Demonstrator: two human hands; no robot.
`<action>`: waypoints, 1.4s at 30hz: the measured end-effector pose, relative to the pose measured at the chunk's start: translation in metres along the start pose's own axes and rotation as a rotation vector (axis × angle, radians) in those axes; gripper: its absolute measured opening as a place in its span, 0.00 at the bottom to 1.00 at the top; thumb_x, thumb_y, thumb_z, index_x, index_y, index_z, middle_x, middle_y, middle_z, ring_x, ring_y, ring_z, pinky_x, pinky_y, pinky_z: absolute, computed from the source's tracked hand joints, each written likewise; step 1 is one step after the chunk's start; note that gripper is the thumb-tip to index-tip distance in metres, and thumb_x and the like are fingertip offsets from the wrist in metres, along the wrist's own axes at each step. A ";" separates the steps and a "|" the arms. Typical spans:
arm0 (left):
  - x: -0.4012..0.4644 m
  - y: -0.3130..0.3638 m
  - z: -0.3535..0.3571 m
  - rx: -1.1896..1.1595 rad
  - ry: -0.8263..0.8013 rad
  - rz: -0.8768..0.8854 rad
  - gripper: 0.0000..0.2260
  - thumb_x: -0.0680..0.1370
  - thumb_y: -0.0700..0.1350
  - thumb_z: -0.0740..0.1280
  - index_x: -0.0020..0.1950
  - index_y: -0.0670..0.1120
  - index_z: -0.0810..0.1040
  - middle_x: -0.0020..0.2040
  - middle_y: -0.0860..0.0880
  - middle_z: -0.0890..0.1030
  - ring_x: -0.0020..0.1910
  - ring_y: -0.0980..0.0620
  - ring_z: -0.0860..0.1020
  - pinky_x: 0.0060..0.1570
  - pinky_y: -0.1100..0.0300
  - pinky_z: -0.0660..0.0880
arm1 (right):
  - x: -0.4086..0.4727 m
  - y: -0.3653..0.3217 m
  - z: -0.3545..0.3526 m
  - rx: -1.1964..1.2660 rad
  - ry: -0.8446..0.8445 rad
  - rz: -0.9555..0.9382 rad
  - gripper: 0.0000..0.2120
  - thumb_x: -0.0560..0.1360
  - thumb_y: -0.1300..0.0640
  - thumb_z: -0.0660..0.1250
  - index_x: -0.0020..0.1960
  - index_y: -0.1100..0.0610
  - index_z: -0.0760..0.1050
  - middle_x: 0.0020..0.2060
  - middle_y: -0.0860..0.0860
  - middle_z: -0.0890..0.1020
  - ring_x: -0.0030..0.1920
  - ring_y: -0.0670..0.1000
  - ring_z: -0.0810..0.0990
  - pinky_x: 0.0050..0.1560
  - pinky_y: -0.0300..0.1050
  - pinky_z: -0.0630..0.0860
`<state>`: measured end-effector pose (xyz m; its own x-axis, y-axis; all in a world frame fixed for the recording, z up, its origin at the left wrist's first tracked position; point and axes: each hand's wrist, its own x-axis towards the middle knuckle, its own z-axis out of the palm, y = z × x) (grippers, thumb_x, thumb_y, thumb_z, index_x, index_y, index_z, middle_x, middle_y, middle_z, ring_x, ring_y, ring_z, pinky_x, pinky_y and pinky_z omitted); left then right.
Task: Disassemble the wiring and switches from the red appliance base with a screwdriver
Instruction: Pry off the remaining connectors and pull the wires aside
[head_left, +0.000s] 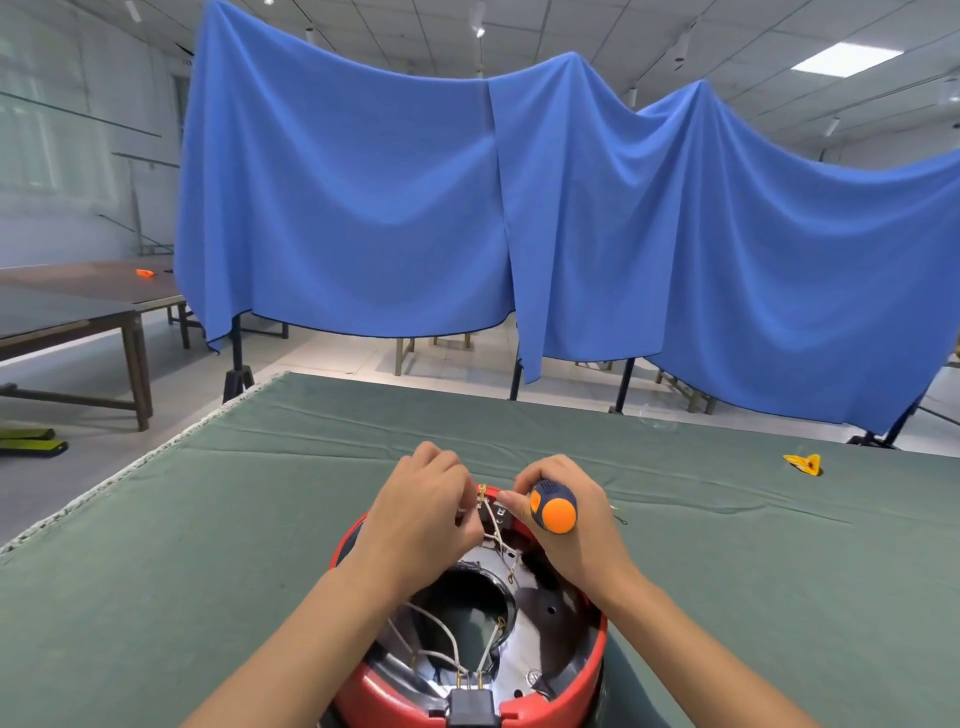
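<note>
The red appliance base (363, 693) lies open side up on the green cloth at the bottom centre, with white wires (447, 636) looping inside. At its far rim sits a small switch block (496, 512) with wire terminals. My left hand (423, 512) pinches the wiring at that block. My right hand (574, 535) grips a screwdriver with a blue and orange handle (553, 506), its orange end facing me, while thumb and forefinger touch the switch block. A black socket (471, 706) sits at the near rim. The screwdriver's shaft is hidden.
The green cloth covers the table (208, 519), whose left edge has a white fringe. A yellow folded object (804, 462) lies at the right. Blue drapes (467, 208) hang behind on stands. Brown tables (78, 312) stand at the far left.
</note>
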<state>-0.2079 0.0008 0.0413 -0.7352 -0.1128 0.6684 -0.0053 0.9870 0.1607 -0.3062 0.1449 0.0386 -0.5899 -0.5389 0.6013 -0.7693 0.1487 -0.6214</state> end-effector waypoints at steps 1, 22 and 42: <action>0.000 0.001 -0.002 0.007 0.017 -0.013 0.04 0.67 0.40 0.71 0.36 0.43 0.77 0.37 0.49 0.78 0.44 0.45 0.74 0.44 0.52 0.72 | 0.000 -0.003 0.000 0.022 -0.011 -0.002 0.10 0.70 0.54 0.76 0.37 0.53 0.75 0.38 0.50 0.78 0.41 0.49 0.77 0.44 0.44 0.73; -0.002 0.004 -0.010 0.030 0.169 -0.036 0.12 0.70 0.43 0.67 0.51 0.41 0.77 0.52 0.46 0.78 0.50 0.45 0.75 0.49 0.53 0.74 | 0.019 0.003 -0.016 -0.192 0.130 -0.312 0.05 0.69 0.65 0.74 0.38 0.60 0.78 0.39 0.51 0.77 0.40 0.50 0.77 0.43 0.40 0.72; 0.002 -0.026 0.010 0.031 -0.213 -0.476 0.11 0.75 0.42 0.58 0.56 0.48 0.73 0.52 0.48 0.79 0.51 0.43 0.76 0.46 0.53 0.71 | 0.026 0.103 -0.020 -0.561 -0.030 0.031 0.12 0.66 0.66 0.75 0.48 0.56 0.82 0.44 0.51 0.79 0.46 0.56 0.76 0.40 0.47 0.73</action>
<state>-0.2161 -0.0240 0.0307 -0.7682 -0.5271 0.3633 -0.3901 0.8354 0.3872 -0.4057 0.1623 0.0004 -0.6132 -0.5492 0.5678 -0.7692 0.5787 -0.2710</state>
